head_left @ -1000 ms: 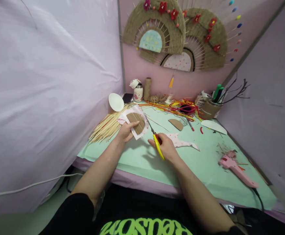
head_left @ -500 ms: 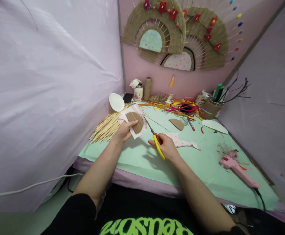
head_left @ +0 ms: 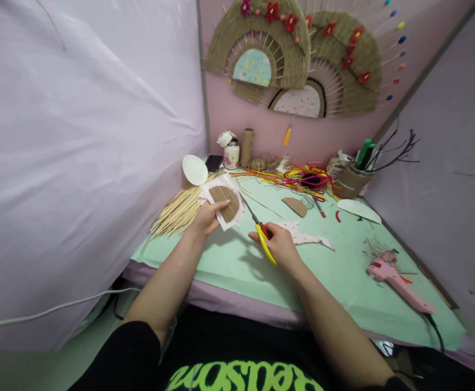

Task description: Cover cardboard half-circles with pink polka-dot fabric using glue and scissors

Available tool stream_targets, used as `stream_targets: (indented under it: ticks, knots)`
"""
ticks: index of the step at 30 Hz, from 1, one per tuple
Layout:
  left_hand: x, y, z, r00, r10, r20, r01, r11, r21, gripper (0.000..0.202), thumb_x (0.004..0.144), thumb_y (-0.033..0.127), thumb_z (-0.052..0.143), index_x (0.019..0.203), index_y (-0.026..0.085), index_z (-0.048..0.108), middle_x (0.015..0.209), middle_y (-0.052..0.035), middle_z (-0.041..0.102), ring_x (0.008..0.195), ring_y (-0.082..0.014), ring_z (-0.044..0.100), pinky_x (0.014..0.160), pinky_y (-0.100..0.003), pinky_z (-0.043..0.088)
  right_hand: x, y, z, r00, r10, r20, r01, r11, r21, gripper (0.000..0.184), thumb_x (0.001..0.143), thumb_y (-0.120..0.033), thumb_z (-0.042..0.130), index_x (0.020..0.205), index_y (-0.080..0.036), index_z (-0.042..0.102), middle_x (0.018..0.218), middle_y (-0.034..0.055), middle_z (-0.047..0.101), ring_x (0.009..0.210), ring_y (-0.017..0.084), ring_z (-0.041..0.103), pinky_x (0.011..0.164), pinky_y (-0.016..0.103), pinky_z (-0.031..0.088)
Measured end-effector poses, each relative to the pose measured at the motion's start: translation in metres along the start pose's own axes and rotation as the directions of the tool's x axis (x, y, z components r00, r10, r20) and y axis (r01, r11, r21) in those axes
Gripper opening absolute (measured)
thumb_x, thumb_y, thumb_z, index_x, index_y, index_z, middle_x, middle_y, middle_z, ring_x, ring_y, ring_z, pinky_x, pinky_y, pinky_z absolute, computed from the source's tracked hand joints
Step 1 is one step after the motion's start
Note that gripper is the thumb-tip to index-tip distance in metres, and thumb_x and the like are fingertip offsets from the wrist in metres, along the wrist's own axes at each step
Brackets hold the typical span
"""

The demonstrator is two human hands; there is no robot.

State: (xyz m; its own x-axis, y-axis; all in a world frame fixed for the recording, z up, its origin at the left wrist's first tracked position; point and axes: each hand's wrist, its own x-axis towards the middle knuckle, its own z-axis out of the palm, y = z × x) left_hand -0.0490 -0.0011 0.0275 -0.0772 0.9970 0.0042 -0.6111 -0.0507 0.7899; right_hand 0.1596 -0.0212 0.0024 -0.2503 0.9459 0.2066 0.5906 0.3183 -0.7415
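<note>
My left hand (head_left: 207, 218) is closed on a brown cardboard half-disc (head_left: 225, 200) that lies on a piece of pink-patterned white fabric, holding both up over the green mat (head_left: 343, 271). My right hand (head_left: 277, 244) grips yellow-and-red scissors (head_left: 261, 234); their blades point up-left and meet the fabric's right edge. A cut scrap of the same fabric (head_left: 308, 237) lies on the mat just right of my right hand.
A bundle of thin wooden sticks (head_left: 176, 210) fans out at the left. A second cardboard half-disc (head_left: 295, 206), a pink glue gun (head_left: 398, 279), a pen cup (head_left: 351, 180), coloured cords (head_left: 302, 178), a twine spool (head_left: 246, 146) and a jar (head_left: 231, 153) surround the work. Woven fans hang on the wall.
The hands have barely moved. The cardboard and fabric shifted very slightly, and the scissors stay at the fabric's right edge.
</note>
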Motion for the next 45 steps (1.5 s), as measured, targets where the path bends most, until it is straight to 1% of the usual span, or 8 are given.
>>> stream_targets:
  ticks: [6, 12, 16, 21, 24, 31, 39, 45]
  knots:
    - [0.0005, 0.001, -0.0011, 1.0, -0.006, 0.007, 0.006, 1.0, -0.017, 0.036, 0.063, 0.009, 0.075, 0.098, 0.012, 0.068, 0.091, -0.0056, 0.074, 0.081, -0.0186, 0.071, 0.088, -0.037, 0.055, -0.0006, -0.0016, -0.0015, 1.0, 0.011, -0.002, -0.011, 1.0, 0.023, 0.049, 0.074, -0.066, 0.059, 0.058, -0.023, 0.044, 0.054, -0.0031, 0.044, 0.055, 0.014, 0.038, 0.054, 0.027, 0.028]
    - [0.0014, 0.0014, -0.0022, 1.0, -0.016, 0.001, 0.016, 1.0, -0.005, 0.032, 0.067, 0.013, 0.075, 0.098, 0.012, 0.068, 0.09, -0.0055, 0.074, 0.08, -0.0186, 0.071, 0.091, -0.039, 0.054, 0.0, -0.0007, -0.0017, 1.0, 0.018, -0.002, -0.018, 1.0, 0.005, 0.046, 0.074, -0.061, 0.061, 0.057, -0.023, 0.041, 0.054, -0.003, 0.045, 0.055, 0.014, 0.038, 0.053, 0.027, 0.028]
    - [0.0019, 0.0009, -0.0027, 0.999, -0.015, 0.029, 0.015, 1.0, -0.002, 0.035, 0.068, 0.015, 0.076, 0.101, 0.013, 0.067, 0.094, -0.0061, 0.074, 0.084, -0.0185, 0.072, 0.093, -0.039, 0.054, 0.0013, -0.0017, -0.0017, 0.999, 0.033, 0.007, -0.033, 0.999, -0.041, 0.043, 0.071, -0.059, 0.062, 0.062, -0.024, 0.041, 0.06, -0.0027, 0.049, 0.057, 0.015, 0.042, 0.054, 0.027, 0.03]
    - [0.0006, 0.0001, -0.0026, 1.0, -0.018, 0.019, 0.017, 1.0, 0.014, 0.036, 0.067, 0.015, 0.076, 0.102, 0.013, 0.067, 0.095, -0.0057, 0.074, 0.085, -0.0185, 0.071, 0.092, -0.038, 0.054, 0.0014, -0.0048, -0.0031, 0.999, 0.047, 0.018, -0.046, 0.998, -0.049, 0.042, 0.072, -0.059, 0.062, 0.064, -0.024, 0.039, 0.062, -0.0022, 0.05, 0.059, 0.016, 0.043, 0.056, 0.028, 0.031]
    - [-0.0009, -0.0003, -0.0014, 0.999, -0.008, 0.032, 0.008, 1.0, 0.027, 0.037, 0.067, 0.016, 0.078, 0.102, 0.013, 0.068, 0.096, -0.006, 0.074, 0.086, -0.0189, 0.071, 0.092, -0.038, 0.054, 0.001, -0.0055, -0.0036, 0.998, 0.057, 0.02, -0.056, 0.997, -0.049, 0.041, 0.072, -0.058, 0.062, 0.064, -0.024, 0.039, 0.063, -0.002, 0.05, 0.06, 0.016, 0.044, 0.057, 0.028, 0.031]
    - [-0.004, -0.0015, 0.0014, 0.999, 0.002, 0.054, -0.006, 0.998, 0.064, 0.034, 0.065, 0.014, 0.078, 0.098, 0.014, 0.069, 0.093, -0.0063, 0.075, 0.082, -0.0195, 0.07, 0.085, -0.037, 0.056, 0.0003, -0.0047, -0.0023, 0.998, 0.055, 0.006, -0.055, 0.998, -0.026, 0.037, 0.071, -0.053, 0.063, 0.065, -0.024, 0.041, 0.062, -0.0032, 0.048, 0.059, 0.015, 0.042, 0.056, 0.027, 0.03]
    - [-0.0041, -0.0009, 0.0003, 0.997, 0.0, 0.073, -0.005, 0.998, 0.066, 0.035, 0.066, 0.015, 0.079, 0.1, 0.013, 0.069, 0.093, -0.0067, 0.074, 0.083, -0.0196, 0.071, 0.086, -0.037, 0.055, -0.0002, -0.0035, -0.002, 0.999, 0.046, -0.005, -0.046, 0.999, -0.005, 0.04, 0.073, -0.056, 0.062, 0.062, -0.023, 0.043, 0.058, -0.0041, 0.045, 0.057, 0.014, 0.04, 0.055, 0.027, 0.029]
    - [-0.0047, 0.0003, 0.0018, 0.998, -0.016, 0.055, 0.014, 0.999, 0.038, 0.034, 0.066, 0.014, 0.078, 0.099, 0.013, 0.068, 0.092, -0.0069, 0.074, 0.082, -0.0208, 0.071, 0.087, -0.041, 0.055, 0.0004, -0.0024, -0.0017, 0.999, 0.04, -0.017, -0.04, 0.999, 0.011, 0.043, 0.072, -0.061, 0.061, 0.06, -0.023, 0.046, 0.056, -0.0036, 0.045, 0.056, 0.014, 0.039, 0.055, 0.026, 0.029]
